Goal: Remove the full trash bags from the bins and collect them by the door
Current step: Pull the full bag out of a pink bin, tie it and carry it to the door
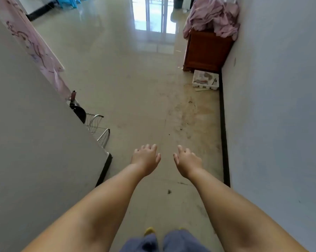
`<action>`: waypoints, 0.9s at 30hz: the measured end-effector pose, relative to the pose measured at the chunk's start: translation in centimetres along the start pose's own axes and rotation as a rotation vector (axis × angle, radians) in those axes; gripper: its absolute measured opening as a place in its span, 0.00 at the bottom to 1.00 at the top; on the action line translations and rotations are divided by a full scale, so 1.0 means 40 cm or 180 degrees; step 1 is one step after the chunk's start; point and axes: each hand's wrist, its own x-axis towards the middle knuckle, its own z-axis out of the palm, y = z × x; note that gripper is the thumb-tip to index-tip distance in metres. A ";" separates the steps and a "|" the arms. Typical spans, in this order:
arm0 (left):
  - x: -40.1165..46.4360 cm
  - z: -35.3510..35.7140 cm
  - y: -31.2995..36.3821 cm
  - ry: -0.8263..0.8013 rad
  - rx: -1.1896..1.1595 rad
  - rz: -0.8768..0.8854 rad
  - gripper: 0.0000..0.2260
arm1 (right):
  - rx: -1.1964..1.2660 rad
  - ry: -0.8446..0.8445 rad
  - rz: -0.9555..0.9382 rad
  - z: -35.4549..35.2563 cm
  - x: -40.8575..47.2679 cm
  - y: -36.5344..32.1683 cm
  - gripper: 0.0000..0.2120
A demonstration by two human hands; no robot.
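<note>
My left hand (146, 159) and my right hand (187, 160) are stretched out side by side in front of me over the tiled floor of a narrow hallway. Both hold nothing, with fingers spread loosely. A dark bin (178, 2) stands far ahead at the top of the view, next to a bright glass door (151, 13); only its lower part shows. No trash bag is visible.
A grey wall (26, 124) closes the left side, a pale wall (281, 106) the right. A wire rack (98, 128) and a black pan (79, 110) sit by the left corner. A wooden cabinet (206, 51) draped with pink cloth and a white foam tray (205, 80) stand along the right wall.
</note>
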 end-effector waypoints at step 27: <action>0.838 -0.354 0.019 0.0193 -0.0652 -0.0963 0.19 | -0.1126 -0.0561 -0.0928 -0.488 0.948 -0.025 0.23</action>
